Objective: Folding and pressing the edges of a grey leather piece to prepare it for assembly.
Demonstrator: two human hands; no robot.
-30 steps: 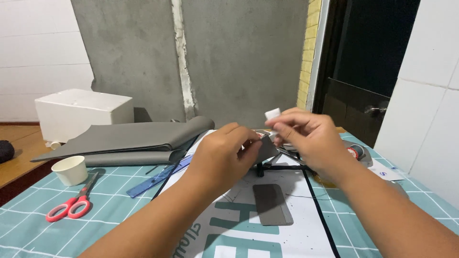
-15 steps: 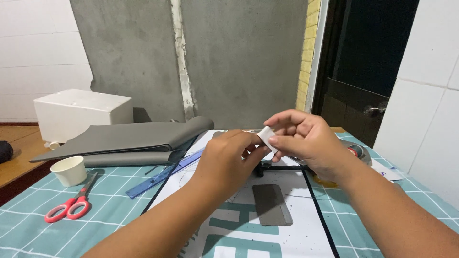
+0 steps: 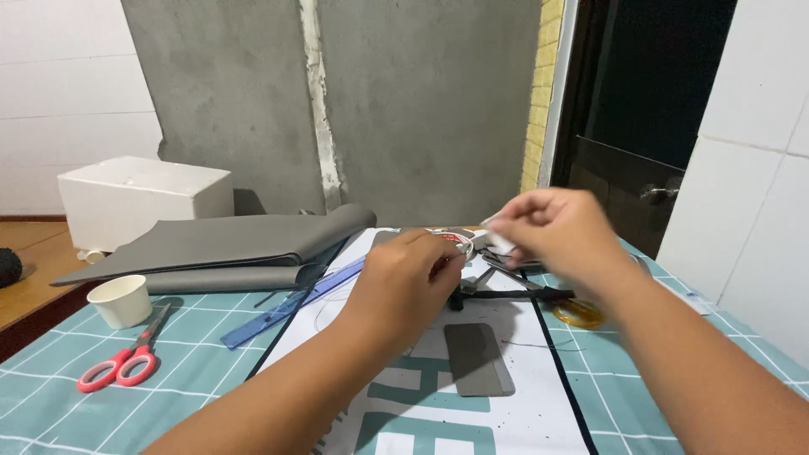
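Both hands work a roll of tape above the white mat.

We see the left hand [image 3: 404, 282] closed around a small tape roll [image 3: 459, 244], held just above the white mat [image 3: 421, 404]. The right hand [image 3: 560, 232] pinches a white strip [image 3: 495, 240] beside the roll, fingers narrow. A grey rectangular patch [image 3: 478, 358] lies on the mat below the hands. Further left we note a blue ruler [image 3: 291, 303], red-handled scissors [image 3: 118, 362], a paper cup [image 3: 122, 301] and folded grey sheets [image 3: 219, 248].
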